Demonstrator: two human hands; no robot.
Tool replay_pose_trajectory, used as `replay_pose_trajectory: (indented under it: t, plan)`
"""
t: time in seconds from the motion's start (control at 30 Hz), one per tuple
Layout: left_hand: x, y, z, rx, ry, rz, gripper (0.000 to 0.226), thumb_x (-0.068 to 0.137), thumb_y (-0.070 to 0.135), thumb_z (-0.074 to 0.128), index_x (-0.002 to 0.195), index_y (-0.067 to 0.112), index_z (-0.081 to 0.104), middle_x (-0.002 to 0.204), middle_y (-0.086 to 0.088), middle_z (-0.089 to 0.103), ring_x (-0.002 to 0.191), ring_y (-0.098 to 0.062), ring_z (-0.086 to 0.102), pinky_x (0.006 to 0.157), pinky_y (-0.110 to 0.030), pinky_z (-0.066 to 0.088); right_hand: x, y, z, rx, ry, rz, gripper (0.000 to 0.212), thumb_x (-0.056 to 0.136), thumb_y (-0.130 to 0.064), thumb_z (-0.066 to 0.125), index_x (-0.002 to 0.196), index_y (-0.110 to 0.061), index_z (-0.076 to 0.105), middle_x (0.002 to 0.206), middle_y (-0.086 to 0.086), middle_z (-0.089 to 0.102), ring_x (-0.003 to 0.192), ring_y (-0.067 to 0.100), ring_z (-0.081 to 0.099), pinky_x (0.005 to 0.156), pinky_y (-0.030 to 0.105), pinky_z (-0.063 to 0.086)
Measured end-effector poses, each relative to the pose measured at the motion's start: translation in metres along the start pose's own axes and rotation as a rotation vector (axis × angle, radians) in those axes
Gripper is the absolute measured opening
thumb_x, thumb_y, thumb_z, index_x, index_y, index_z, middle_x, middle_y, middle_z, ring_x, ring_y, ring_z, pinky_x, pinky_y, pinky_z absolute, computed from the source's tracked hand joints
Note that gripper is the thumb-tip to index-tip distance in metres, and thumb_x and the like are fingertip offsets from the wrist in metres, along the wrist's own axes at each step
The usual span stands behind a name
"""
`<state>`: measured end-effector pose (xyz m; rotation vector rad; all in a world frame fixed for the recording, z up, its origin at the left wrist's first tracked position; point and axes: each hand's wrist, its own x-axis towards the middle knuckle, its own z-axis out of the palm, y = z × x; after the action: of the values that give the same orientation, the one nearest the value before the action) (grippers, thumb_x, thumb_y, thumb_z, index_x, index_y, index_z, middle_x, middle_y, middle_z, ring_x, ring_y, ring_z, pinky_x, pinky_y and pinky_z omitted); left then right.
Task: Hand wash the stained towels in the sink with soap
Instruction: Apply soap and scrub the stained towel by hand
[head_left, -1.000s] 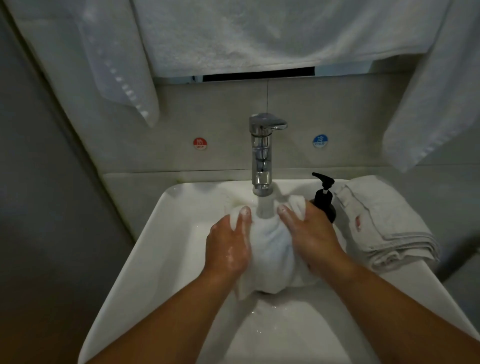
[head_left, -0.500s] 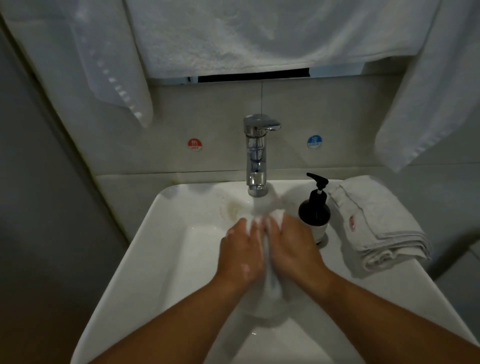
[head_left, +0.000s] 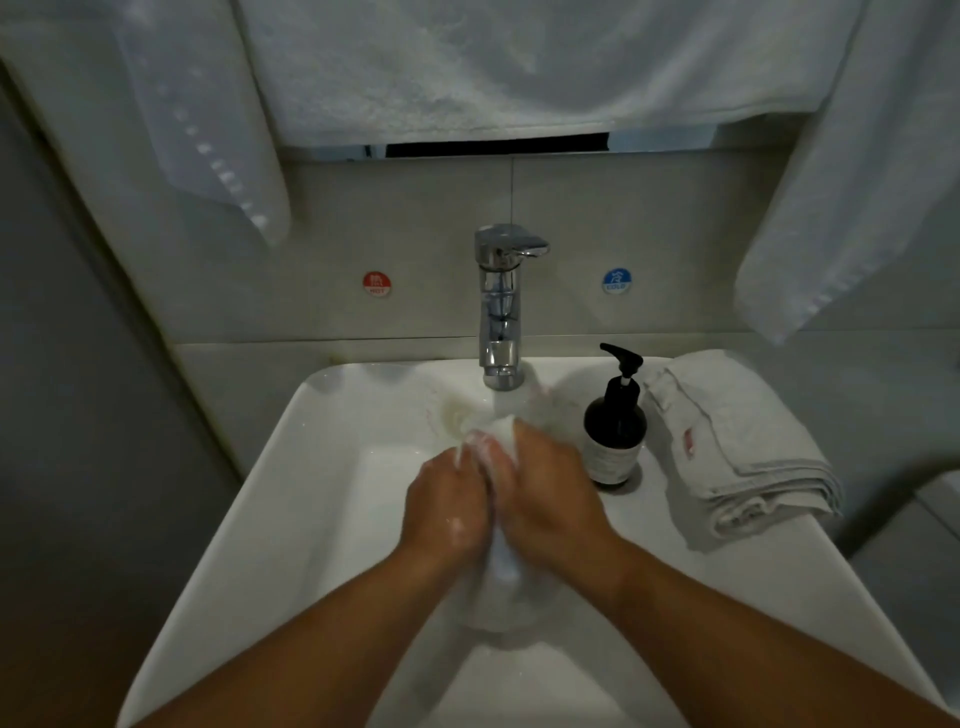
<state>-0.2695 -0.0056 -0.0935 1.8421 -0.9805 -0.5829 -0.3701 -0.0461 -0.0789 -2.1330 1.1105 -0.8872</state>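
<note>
A wet white towel (head_left: 501, 577) is bunched between my two hands over the white sink (head_left: 332, 467), below the chrome tap (head_left: 500, 312). Water runs from the spout onto the towel's top end. My left hand (head_left: 447, 506) and my right hand (head_left: 545, 499) are pressed together, both gripping the cloth, with suds on the fingers. The towel's lower part hangs beneath my palms. A dark soap pump bottle (head_left: 614, 426) stands on the sink rim just right of my right hand. A folded towel stack (head_left: 737, 441) with a red stain lies on the rim further right.
White towels (head_left: 519, 67) hang on the wall above; one drapes at left (head_left: 208, 130) and another at right (head_left: 852, 182). Red hot (head_left: 376, 284) and blue cold (head_left: 616, 281) stickers flank the tap. A grey wall closes in on the left.
My hands have come together from either side of the spread towel, squeezing it into a narrow bunch. The view has shifted slightly, and the soap bottle now shows fully.
</note>
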Motion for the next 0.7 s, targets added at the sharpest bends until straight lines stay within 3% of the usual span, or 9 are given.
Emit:
replay_pose_trajectory:
  t: [0.13, 0.23, 0.33, 0.43, 0.5, 0.6, 0.7]
  plan:
    - [-0.012, 0.018, -0.002, 0.01, 0.002, 0.223, 0.042, 0.105, 0.047, 0.038, 0.088, 0.022, 0.067, 0.085, 0.004, 0.07, 0.084, -0.013, 0.067, 0.081, -0.032, 0.052, 0.018, 0.019, -0.016, 0.041, 0.091, 0.197, 0.036, 0.107, -0.039, 0.04, 0.088, -0.017, 0.061, 0.086, 0.0, 0.064, 0.089, 0.024, 0.065, 0.073, 0.028, 0.038]
    - [0.012, 0.009, -0.006, -0.002, 0.063, 0.079, 0.052, 0.105, 0.052, 0.037, 0.089, 0.015, 0.069, 0.091, -0.005, 0.071, 0.092, -0.025, 0.068, 0.087, -0.039, 0.053, -0.005, 0.008, -0.003, -0.11, -0.087, 0.076, 0.034, 0.107, -0.04, 0.04, 0.094, -0.016, 0.06, 0.098, 0.005, 0.066, 0.097, 0.024, 0.063, 0.079, 0.027, 0.039]
    - [0.011, -0.004, -0.01, 0.004, 0.021, -0.059, 0.057, 0.106, 0.051, 0.033, 0.094, 0.013, 0.074, 0.098, -0.011, 0.074, 0.096, -0.03, 0.068, 0.092, -0.045, 0.054, -0.009, -0.004, 0.005, -0.014, -0.045, -0.007, 0.035, 0.104, -0.047, 0.044, 0.093, -0.017, 0.059, 0.093, 0.003, 0.069, 0.088, 0.022, 0.066, 0.08, 0.035, 0.05]
    - [-0.01, 0.01, -0.004, 0.112, -0.019, 0.164, 0.047, 0.108, 0.044, 0.034, 0.089, 0.021, 0.07, 0.093, -0.002, 0.073, 0.09, -0.024, 0.068, 0.085, -0.037, 0.051, 0.022, 0.013, -0.009, 0.056, 0.1, 0.183, 0.039, 0.105, -0.045, 0.044, 0.089, -0.014, 0.062, 0.085, 0.003, 0.068, 0.088, 0.027, 0.067, 0.074, 0.035, 0.048]
    - [-0.012, 0.02, -0.001, 0.078, 0.001, 0.267, 0.04, 0.107, 0.041, 0.038, 0.077, 0.027, 0.061, 0.081, 0.004, 0.068, 0.082, -0.019, 0.066, 0.077, -0.032, 0.048, 0.021, 0.022, -0.018, 0.01, 0.032, 0.273, 0.041, 0.107, -0.043, 0.039, 0.087, -0.014, 0.061, 0.083, 0.0, 0.064, 0.095, 0.027, 0.066, 0.073, 0.031, 0.04]
    - [0.008, 0.011, -0.001, 0.147, 0.043, 0.16, 0.048, 0.107, 0.044, 0.032, 0.085, 0.02, 0.066, 0.091, -0.006, 0.072, 0.092, -0.029, 0.067, 0.083, -0.037, 0.05, -0.003, 0.011, -0.009, -0.204, -0.149, 0.098, 0.033, 0.107, -0.043, 0.036, 0.092, -0.021, 0.056, 0.096, 0.003, 0.064, 0.097, 0.024, 0.062, 0.079, 0.028, 0.037]
    - [0.008, -0.005, -0.009, 0.216, -0.026, 0.023, 0.061, 0.107, 0.049, 0.025, 0.093, 0.015, 0.073, 0.1, -0.011, 0.074, 0.095, -0.029, 0.067, 0.09, -0.042, 0.053, -0.004, -0.001, 0.0, -0.053, -0.106, 0.041, 0.038, 0.106, -0.047, 0.039, 0.091, -0.017, 0.058, 0.094, 0.0, 0.067, 0.089, 0.019, 0.063, 0.077, 0.03, 0.045]
